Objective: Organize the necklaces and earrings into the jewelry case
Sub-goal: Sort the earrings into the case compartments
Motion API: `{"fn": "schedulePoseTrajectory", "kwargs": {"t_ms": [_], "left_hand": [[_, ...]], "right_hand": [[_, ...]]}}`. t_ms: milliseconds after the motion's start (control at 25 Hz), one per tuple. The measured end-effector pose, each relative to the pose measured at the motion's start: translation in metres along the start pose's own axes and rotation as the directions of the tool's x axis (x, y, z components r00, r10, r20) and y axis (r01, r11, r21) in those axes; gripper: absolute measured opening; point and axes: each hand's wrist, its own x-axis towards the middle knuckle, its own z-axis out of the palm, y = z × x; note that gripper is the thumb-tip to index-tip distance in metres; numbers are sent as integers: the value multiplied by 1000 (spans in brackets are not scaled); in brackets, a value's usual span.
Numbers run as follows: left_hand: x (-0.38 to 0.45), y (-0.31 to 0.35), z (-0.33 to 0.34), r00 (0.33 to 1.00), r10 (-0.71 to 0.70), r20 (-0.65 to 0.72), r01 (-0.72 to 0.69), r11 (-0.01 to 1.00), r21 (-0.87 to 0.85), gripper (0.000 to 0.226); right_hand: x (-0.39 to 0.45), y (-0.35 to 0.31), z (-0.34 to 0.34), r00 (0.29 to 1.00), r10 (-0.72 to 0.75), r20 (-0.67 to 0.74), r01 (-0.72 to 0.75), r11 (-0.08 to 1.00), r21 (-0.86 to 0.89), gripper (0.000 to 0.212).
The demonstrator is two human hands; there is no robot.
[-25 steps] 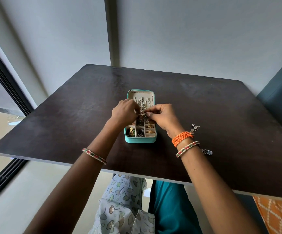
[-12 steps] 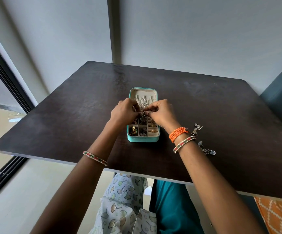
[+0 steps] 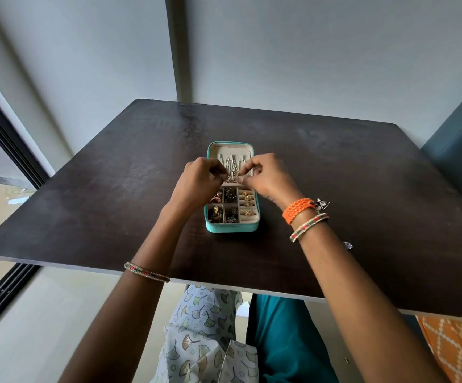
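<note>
The teal jewelry case (image 3: 232,226) lay open mid-surface, nearer the front edge, silver necklaces (image 3: 231,167) hanging in its far half. The left hand (image 3: 198,179) and right hand (image 3: 265,178) each pinched a chain there. A hurried pull would likely tangle the chains or shift the case.

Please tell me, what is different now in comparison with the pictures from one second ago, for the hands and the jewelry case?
Both hands moved a little away from the person, from over the middle of the jewelry case to its open lid. The left hand and right hand also came slightly apart, and a thin necklace now shows between their pinching fingertips. The case, its filled compartments and the loose earrings on the table stayed in place.
</note>
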Motion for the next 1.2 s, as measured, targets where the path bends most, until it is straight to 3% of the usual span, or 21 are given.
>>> {"fn": "schedulePoseTrajectory", "kwargs": {"t_ms": [120,240,360,480,640,760,960,1080,1160,1200], "left_hand": [[-1,10,1,998,50,-34,-52,996,-75,10],[0,29,12,994,107,-21,-108,991,-74,10],[-2,60,36,987,161,-2,-160,985,-69,14],[-5,86,72,984,179,5,-178,984,-23,17],[-3,103,111,985,72,154,-85,993,77,20],[-7,106,128,982,63,180,-88,987,137,23],[-13,104,142,976,99,195,-128,982,140,20],[-13,99,141,983,89,163,-107,988,109,16],[-11,93,137,986,46,161,-43,999,-16,13],[-10,92,132,986,11,169,9,993,-116,12]], "right_hand": [[-1,12,-33,993,45,-106,-26,984,177,8],[-7,35,-67,971,95,-220,-42,971,234,15],[-20,65,-92,945,199,-258,-128,955,267,6],[-33,94,-106,932,273,-240,-220,949,226,7],[-43,126,-98,926,346,-148,-326,934,144,9],[-40,140,-89,922,323,-215,-321,946,46,12],[-32,124,-79,965,219,-145,-244,953,-178,9],[-29,120,-74,964,202,-172,-239,941,-239,5],[-28,120,-71,960,210,-184,-236,962,-137,11],[-28,117,-69,960,218,-175,-220,976,9,16]]}}
